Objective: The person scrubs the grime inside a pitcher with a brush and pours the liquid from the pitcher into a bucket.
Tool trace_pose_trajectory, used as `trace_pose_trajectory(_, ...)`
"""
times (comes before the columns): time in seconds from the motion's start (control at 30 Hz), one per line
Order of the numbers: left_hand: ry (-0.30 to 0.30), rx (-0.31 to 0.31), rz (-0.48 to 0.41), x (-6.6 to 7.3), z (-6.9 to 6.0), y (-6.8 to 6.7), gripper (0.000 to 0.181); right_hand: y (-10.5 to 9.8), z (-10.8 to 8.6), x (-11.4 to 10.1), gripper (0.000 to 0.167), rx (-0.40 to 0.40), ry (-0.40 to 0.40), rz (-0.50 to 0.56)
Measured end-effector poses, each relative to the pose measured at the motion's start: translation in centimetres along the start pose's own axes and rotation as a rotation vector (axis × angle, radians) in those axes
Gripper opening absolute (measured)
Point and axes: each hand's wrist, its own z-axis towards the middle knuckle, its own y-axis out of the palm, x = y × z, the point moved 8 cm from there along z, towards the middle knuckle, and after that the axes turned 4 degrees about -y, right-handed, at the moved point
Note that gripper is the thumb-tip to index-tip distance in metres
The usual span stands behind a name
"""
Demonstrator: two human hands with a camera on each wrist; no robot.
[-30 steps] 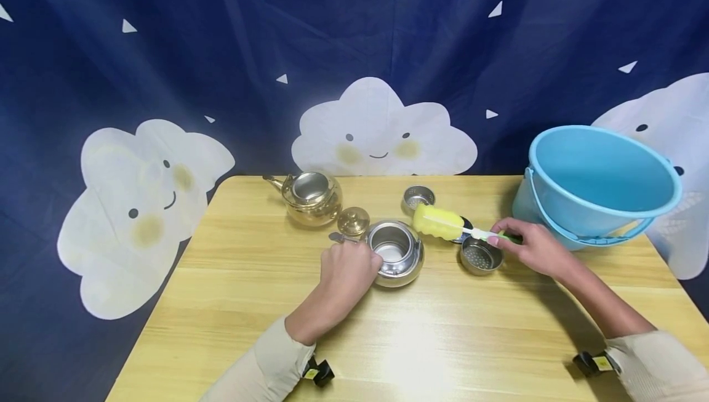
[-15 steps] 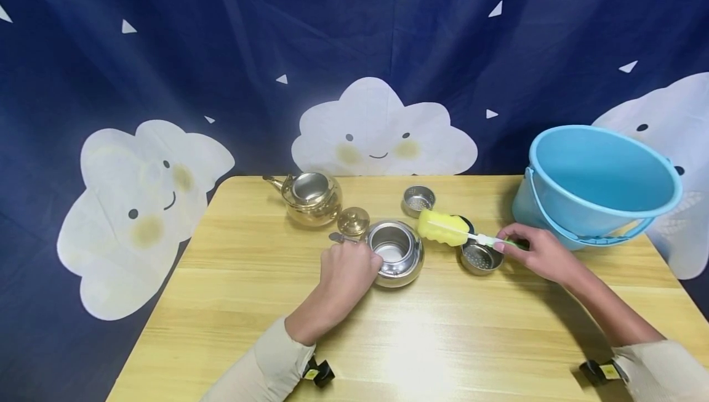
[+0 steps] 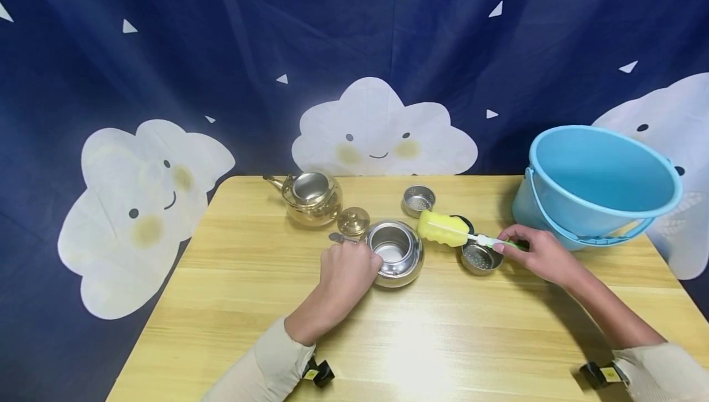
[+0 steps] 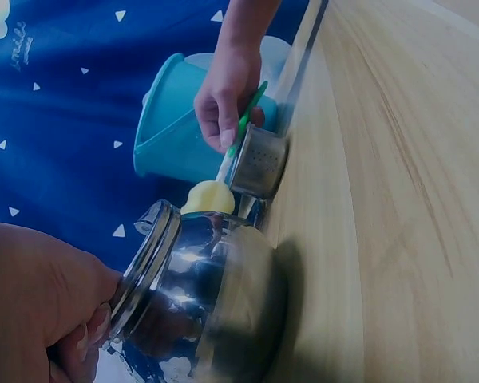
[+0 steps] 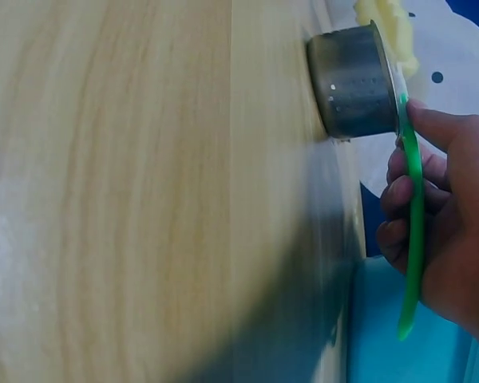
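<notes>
My left hand (image 3: 350,273) has its fingers curled at the left side of a silver teapot (image 3: 394,260), which stands lidless on the table. A grey metal piece of it pokes out beyond the knuckles; the exact part gripped is hidden. My right hand (image 3: 534,253) pinches the green handle (image 5: 413,231) of a bottle brush with a yellow sponge head (image 3: 443,228). That head lies just right of the teapot's rim, apart from its opening. Under the brush's white neck sits a perforated metal strainer (image 3: 480,257). A dark round item (image 3: 469,225) is mostly hidden behind the sponge.
A gold-coloured teapot (image 3: 312,202) without its lid stands at the back left, its lid (image 3: 353,221) beside it. Another strainer (image 3: 418,199) is near the back edge. At the right is a large blue bucket (image 3: 604,186). A patterned dark blue curtain (image 3: 354,32) hangs behind.
The brush in my right hand shifted slightly to the right, away from the silver teapot, then stayed nearly still. My left hand and the teapot have not moved.
</notes>
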Motion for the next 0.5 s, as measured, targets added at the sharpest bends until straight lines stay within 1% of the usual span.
trace_pose_trajectory(0.13, 0.004, 0.001, 0.001, -0.1, -0.1, -0.1, 0.046, 0.0, -0.1, 0.0, 0.017, -0.001, 0.018, 0.0)
trace_pose_trajectory(0.27, -0.003, -0.019, 0.001, -0.4, -0.2, -0.2, 0.045, 0.3, -0.6, -0.3, 0.016, 0.006, 0.019, 0.0)
trace_pose_trajectory(0.4, -0.01, -0.027, 0.022, -0.9, -0.3, -0.3, 0.045, 0.7, -1.3, -0.9, 0.015, -0.002, 0.017, 0.016)
trace_pose_trajectory(0.5, -0.017, -0.031, 0.021, -1.4, -0.3, -0.4, 0.045, 0.9, -2.0, -1.3, 0.015, -0.014, 0.031, 0.039)
